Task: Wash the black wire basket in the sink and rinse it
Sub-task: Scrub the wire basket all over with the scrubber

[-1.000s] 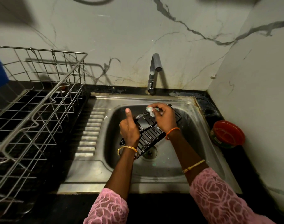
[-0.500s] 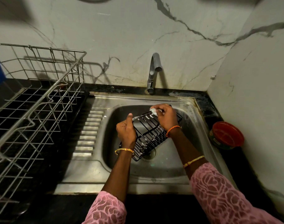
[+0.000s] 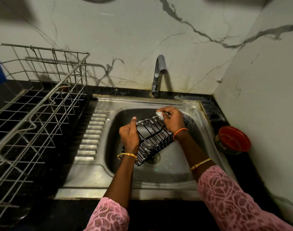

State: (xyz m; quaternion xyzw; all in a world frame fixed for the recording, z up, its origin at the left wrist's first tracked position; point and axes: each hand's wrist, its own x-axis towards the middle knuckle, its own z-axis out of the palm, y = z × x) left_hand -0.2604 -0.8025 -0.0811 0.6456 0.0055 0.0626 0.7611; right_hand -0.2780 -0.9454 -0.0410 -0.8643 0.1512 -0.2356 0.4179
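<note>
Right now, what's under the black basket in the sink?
The sink's drain peeks out under the basket's lower corner. Most of the drain is covered by wires.

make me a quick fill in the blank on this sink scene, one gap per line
1. The left hand grips the black wire basket with its ____ sticking up.
2. The right hand rubs a small soapy scrubber on the basket's ____ edge.
3. No ____ is running from the tap.
4. The red bowl sits on the counter to the ____ of the sink.

Missing words: thumb; far; water; right
</note>
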